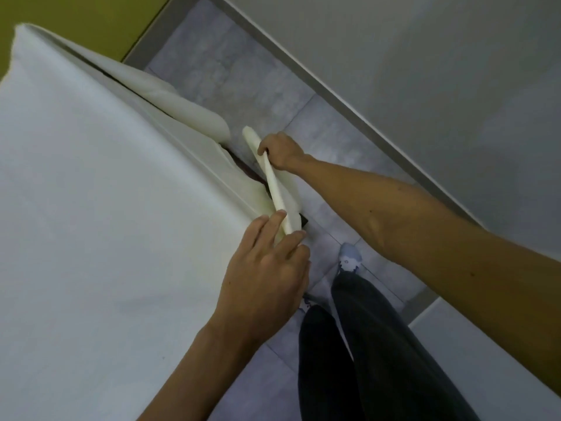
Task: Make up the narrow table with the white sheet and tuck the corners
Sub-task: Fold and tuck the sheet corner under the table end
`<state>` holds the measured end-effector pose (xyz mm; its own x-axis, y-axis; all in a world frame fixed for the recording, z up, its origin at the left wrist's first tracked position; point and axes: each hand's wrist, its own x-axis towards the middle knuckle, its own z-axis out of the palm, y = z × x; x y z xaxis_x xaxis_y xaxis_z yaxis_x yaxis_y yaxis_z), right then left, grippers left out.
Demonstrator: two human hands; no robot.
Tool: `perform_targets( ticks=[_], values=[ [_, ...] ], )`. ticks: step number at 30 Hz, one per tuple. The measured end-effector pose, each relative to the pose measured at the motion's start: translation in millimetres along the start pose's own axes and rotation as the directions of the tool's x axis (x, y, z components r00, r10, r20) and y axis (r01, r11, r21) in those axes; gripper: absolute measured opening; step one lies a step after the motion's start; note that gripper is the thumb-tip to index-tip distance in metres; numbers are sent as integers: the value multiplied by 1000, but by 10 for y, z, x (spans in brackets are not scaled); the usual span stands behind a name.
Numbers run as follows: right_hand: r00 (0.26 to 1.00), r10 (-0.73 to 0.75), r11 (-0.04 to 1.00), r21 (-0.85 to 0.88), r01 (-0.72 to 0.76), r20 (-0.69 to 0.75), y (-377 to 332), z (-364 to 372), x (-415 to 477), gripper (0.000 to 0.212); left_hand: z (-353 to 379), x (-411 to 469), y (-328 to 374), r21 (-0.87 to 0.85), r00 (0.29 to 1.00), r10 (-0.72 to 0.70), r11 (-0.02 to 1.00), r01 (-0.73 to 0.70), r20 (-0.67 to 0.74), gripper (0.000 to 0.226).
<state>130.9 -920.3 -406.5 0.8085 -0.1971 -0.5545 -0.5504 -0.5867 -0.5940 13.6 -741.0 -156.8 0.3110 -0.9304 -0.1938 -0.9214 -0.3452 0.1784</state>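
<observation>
The white sheet [100, 189] covers the whole top of the narrow table, which fills the left half of the view. At the table's near corner a flap of the sheet [273, 183] is pulled out taut along the side. My right hand [280, 150] grips the far end of that flap's edge, fingers closed around it. My left hand [267, 268] rests at the corner, fingers spread, pinching the near end of the flap against the table's edge. A dark strip of the table [246, 170] shows under the lifted cloth. More loose sheet [182, 107] hangs down the side further along.
Grey tiled floor [243, 74] runs in a narrow aisle between the table and a pale wall with a grey skirting board [349, 95]. My legs in dark trousers [379, 344] and one light shoe [350, 256] stand close beside the corner. A yellow-green wall [76, 13] is at top left.
</observation>
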Motion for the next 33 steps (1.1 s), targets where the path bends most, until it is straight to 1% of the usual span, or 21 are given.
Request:
perform_targets(
  ticks=[2, 3, 4, 5, 6, 8, 9, 10, 11, 13, 15, 17, 18, 19, 21, 23, 25, 26, 29, 31, 33],
  values=[
    [992, -64, 998, 21, 63, 108, -94, 49, 67, 37, -3, -9, -99, 16, 999, 7, 1000, -8, 36, 38],
    [981, -76, 995, 82, 62, 178, -149, 85, 77, 41, 2, -16, -150, 16, 999, 15, 1000, -16, 50, 37],
    [966, -71, 982, 189, 24, 248, -204, 125, 53, 45, 7, -28, -192, 13, 998, 30, 999, -31, 60, 39],
    [951, -57, 946, 321, -46, 305, -254, 170, -6, 49, 17, -42, -222, 9, 997, 47, 999, -48, 62, 40],
    [938, -40, 884, 450, -127, 343, -297, 208, -92, 55, 27, -55, -241, 4, 997, 61, 998, -61, 57, 41],
    [922, -7, 688, 671, -277, 388, -351, 247, -305, 60, 45, -68, -253, 5, 997, 69, 998, -69, 36, 42],
    [919, 6, 573, 752, -327, 395, -361, 251, -439, 61, 57, -69, -253, 7, 997, 70, 998, -70, 19, 41],
    [923, 16, 479, 808, -344, 384, -354, 240, -611, 64, 75, -63, -255, 3, 997, 72, 997, -72, -7, 41],
    [936, 12, 417, 849, -324, 351, -347, 218, -815, 66, 92, -53, -259, -6, 996, 76, 997, -76, -38, 40],
    [960, -13, 331, 907, -260, 280, -347, 185, -1263, 63, 127, -39, -273, -29, 990, 90, 995, -94, -111, 37],
    [964, -25, 268, 931, -248, 264, -412, 201, -1676, 57, 177, -35, -286, -44, 975, 108, 992, -119, -195, 32],
    [969, 16, 220, 944, -244, 247, -424, 231, -2004, 53, 223, -34, -299, -59, 955, 129, 987, -150, -268, 26],
    [976, 26, 235, 947, -218, 218, -404, 234, -2119, 49, 240, -33, -301, -64, 945, 138, 984, -163, -295, 24],
    [980, 10, 274, 942, -194, 199, -386, 225, -2188, 47, 255, -29, -304, -65, 938, 144, 983, -173, -316, 23],
    [967, -53, 358, 909, -213, 247, -368, 202, -2193, 47, 282, -13, -322, -63, 930, 150, 982, -181, -336, 23],
    [949, -107, 452, 865, -219, 296, -364, 211, -2075, 53, 306, -18, -330, -69, 930, 145, 982, -178, -337, 25],
    [943, -145, 538, 824, -179, 299, -361, 281, -1866, 55, 330, -32, -329, -66, 930, 136, 984, -168, -342, 26],
    [941, -173, 565, 812, -148, 292, -380, 313, -1746, 58, 337, -34, -329, -62, 931, 130, 985, -160, -342, 26],
    [927, -215, 597, 792, -124, 308, -491, 348, -1404, 81, 345, -26, -328, -66, 931, 119, 986, -151, -345, 27],
    [927, -209, 625, 772, -119, 312, -552, 371, -1206, 85, 342, -22, -330, -74, 931, 112, 987, -146, -346, 26],
    [930, -176, 634, 760, -144, 323, -570, 406, -1041, 86, 347, -22, -329, -77, 931, 110, 986, -145, -349, 26]
  ],
)
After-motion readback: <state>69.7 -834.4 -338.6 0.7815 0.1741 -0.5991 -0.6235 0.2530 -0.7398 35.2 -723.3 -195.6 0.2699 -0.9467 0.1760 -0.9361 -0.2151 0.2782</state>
